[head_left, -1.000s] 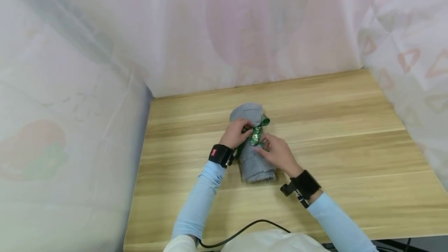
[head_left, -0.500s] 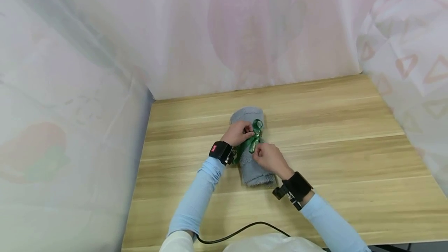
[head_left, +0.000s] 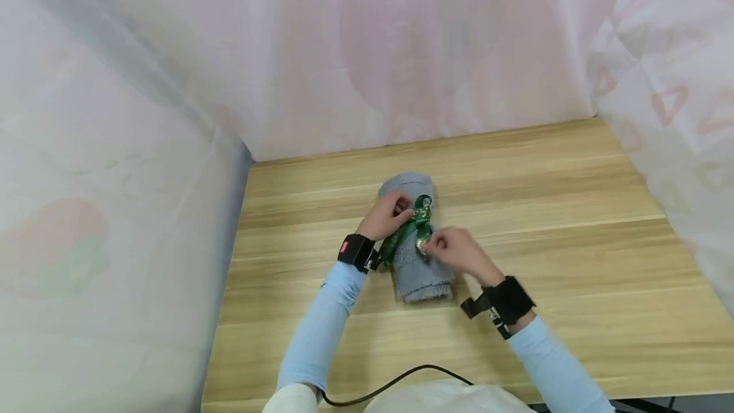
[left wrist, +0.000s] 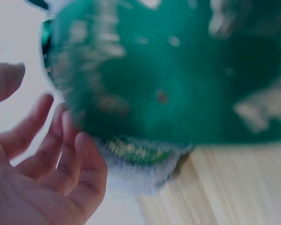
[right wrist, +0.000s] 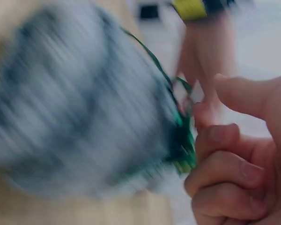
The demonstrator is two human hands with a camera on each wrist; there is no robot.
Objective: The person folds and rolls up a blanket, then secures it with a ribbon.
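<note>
Head view: rolled grey towel lies mid-counter, green ribbon wrapped round it. Left hand pinches the ribbon loop; right hand pinches a ribbon end with curled fingers. Wrist views blurred.

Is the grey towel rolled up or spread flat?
Rolled up: the grey towel lies as a thick cylinder on the table, with a green ribbon around its middle.

Head view bright, soft even light, faint shadows under my arms. Both wrist views badly motion-blurred; glossy green patterned ribbon fills left w/ smear.
</note>
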